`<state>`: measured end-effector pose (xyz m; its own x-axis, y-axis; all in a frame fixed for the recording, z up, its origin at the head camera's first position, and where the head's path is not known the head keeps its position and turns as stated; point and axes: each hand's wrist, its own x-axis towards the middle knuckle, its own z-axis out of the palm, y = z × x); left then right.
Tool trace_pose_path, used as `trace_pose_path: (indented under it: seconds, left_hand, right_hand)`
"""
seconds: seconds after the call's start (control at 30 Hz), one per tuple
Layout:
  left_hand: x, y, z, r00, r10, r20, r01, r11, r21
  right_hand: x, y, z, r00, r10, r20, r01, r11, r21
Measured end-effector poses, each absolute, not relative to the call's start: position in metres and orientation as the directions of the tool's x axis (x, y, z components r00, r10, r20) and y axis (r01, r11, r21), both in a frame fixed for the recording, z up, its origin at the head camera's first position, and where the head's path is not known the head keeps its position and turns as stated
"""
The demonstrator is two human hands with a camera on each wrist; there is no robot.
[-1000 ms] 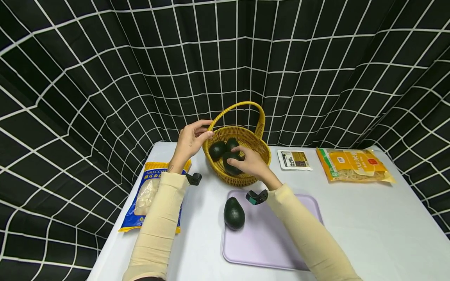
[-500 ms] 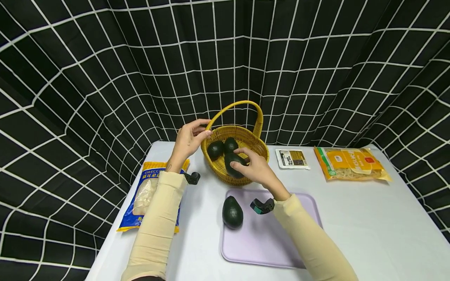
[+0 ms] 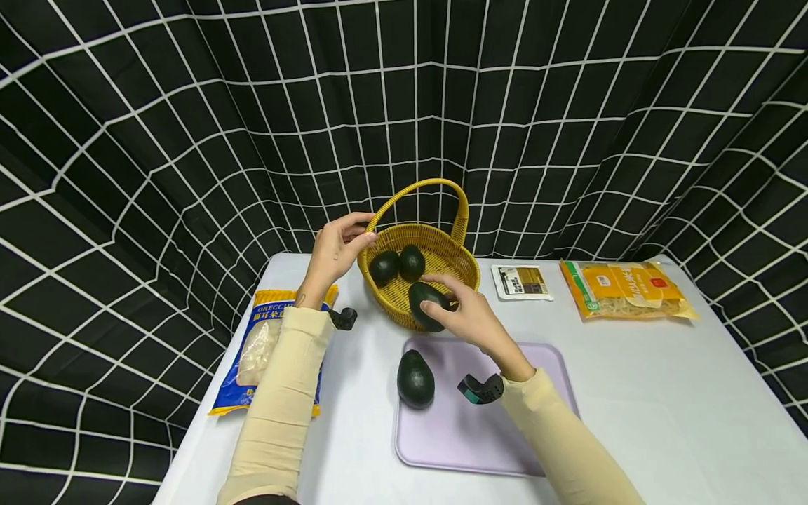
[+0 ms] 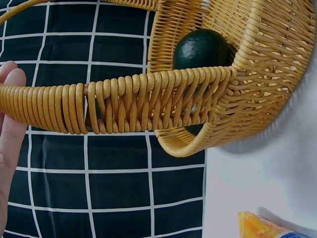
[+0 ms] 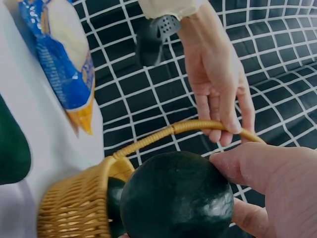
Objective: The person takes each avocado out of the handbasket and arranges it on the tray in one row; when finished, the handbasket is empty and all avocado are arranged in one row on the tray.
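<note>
We see the person's right hand (image 3: 468, 313) gripping a dark green avocado (image 3: 428, 307), its thumb on the near side and its fingers curled round the far side. This avocado is at the near rim of the yellow wicker basket (image 3: 470, 272); whether it touches the rim we cannot tell. The left hand (image 3: 337, 247) holds the basket's arched handle (image 4: 148, 104) on its left side, the thumb and fingers clamped round it, as we also see from the right wrist.

Inside the basket, toward the left, we find two more avocados side by side, a left one (image 3: 384, 268) and a right one (image 3: 412, 263). Nearer to us, a fourth avocado (image 3: 416, 379) lies at the left edge of a pale purple tray (image 3: 470, 449), toward its far corner. The tray sits on the white table (image 3: 656, 407), on the near side of the basket, with the right forearm reaching over it.

To the left, we see a blue and yellow bag (image 3: 259, 354), partly hidden by the left sleeve (image 3: 278, 400). Right of the basket lies a small white packet (image 3: 521, 283), and farther right an orange bag (image 3: 628, 290). Behind everything hangs a black cloth (image 3: 404, 105) with a white grid.
</note>
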<state>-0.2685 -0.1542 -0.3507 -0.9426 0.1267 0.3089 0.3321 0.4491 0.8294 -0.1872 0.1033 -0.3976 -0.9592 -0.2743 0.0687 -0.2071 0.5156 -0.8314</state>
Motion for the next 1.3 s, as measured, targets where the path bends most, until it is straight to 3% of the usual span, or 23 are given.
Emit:
trace_pose_path:
  seconds: [0.6, 1.3]
  left_hand:
    - [-0.269, -0.155, -0.349, -0.941, 0.117, 0.316, 0.334, 0.458, 0.824]
    - [-0.267, -0.153, -0.351, -0.945, 0.111, 0.307, 0.323, 0.456, 0.829]
  right_hand:
    - [-0.155, 0.113, -0.442, -0.987, -0.155, 0.037, -0.113, 0.519, -0.847]
    - [-0.129, 0.117, -0.464, -0.994, -0.106, 0.033, -0.094, 0.653, -0.752]
